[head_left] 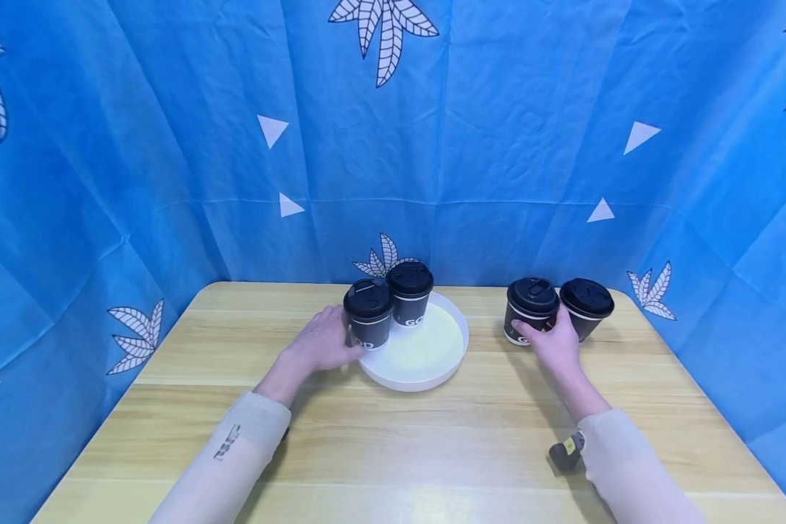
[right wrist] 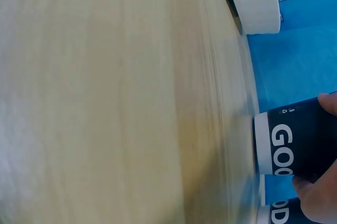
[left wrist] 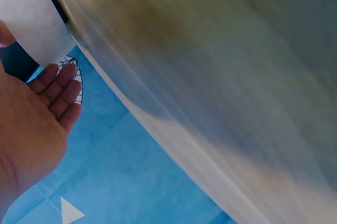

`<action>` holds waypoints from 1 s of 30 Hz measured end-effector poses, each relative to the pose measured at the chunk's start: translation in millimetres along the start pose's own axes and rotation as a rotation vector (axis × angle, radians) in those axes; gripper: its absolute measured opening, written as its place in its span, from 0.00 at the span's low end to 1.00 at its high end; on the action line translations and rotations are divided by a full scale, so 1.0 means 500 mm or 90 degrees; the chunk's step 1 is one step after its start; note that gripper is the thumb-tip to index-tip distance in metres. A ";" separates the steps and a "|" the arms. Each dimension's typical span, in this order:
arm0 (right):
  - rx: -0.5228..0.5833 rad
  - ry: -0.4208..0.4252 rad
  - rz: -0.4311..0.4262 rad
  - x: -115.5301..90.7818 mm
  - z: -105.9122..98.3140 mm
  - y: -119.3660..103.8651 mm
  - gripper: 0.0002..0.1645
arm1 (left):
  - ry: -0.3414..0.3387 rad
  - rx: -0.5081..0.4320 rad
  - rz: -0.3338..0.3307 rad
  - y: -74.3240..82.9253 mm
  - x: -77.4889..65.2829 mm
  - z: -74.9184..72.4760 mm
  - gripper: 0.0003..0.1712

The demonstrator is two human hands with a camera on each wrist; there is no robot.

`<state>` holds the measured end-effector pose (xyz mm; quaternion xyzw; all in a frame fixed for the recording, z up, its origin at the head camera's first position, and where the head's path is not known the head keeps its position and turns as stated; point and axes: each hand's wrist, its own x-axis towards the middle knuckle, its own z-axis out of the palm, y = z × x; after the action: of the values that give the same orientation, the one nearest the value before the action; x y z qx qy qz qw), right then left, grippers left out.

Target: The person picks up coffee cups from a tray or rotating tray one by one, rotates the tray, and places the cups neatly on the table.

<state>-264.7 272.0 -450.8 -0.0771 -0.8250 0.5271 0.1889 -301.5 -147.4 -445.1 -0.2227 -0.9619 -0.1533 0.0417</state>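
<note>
The lidded cup (head_left: 530, 304) in the grasp of the right hand (head_left: 557, 343) is well to the right of the tray (head_left: 435, 346); thumb and fingers pinch its sides, though whether its base rests on the desk (head_left: 432, 444) I cannot tell. I judge it best to hold the body rather than the lid, lift upright, and clear the second cup (head_left: 587, 302), which stands just beside, farther from the tray. The left hand (head_left: 326, 340) curves loosely, fingers relaxed, around the front cup (head_left: 370, 309) at the tray's left edge; drawing it away gently to the left should spare that cup a knock into the back cup (head_left: 410, 291). Bare room shows on the tray's right half, between tray and lidded cup, and in front of the tray. Behind the tray the desk soon ends at the curtain (head_left: 498, 145), so the near side is safer for moving
</note>
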 end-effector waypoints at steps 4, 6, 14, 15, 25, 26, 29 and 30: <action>0.002 0.003 0.003 0.000 0.000 -0.001 0.49 | -0.007 0.000 -0.003 -0.002 0.003 0.004 0.47; -0.001 0.007 0.002 0.000 0.000 0.001 0.49 | -0.010 0.001 -0.007 -0.002 0.004 0.005 0.47; -0.037 0.016 0.000 0.003 -0.003 0.012 0.49 | -0.010 0.000 -0.008 0.009 -0.002 -0.004 0.48; -0.042 0.016 0.001 0.004 -0.004 0.013 0.49 | -0.012 0.002 -0.007 0.009 -0.002 -0.004 0.48; -0.028 -0.036 0.036 -0.005 -0.014 0.017 0.54 | -0.007 0.004 0.001 -0.001 0.000 0.004 0.50; -0.024 -0.040 0.038 -0.006 -0.016 0.018 0.55 | -0.007 0.004 0.002 -0.002 0.000 0.004 0.50; -0.007 -0.051 0.042 -0.011 -0.023 0.019 0.57 | -0.006 0.002 0.003 0.000 0.000 0.003 0.50; 0.000 -0.054 0.045 -0.013 -0.025 0.018 0.58 | -0.004 0.002 0.005 0.001 0.000 0.002 0.50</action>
<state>-254.4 284.3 -455.8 -0.0838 -0.8291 0.5360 0.1352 -301.2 -146.8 -445.9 -0.2266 -0.9614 -0.1509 0.0399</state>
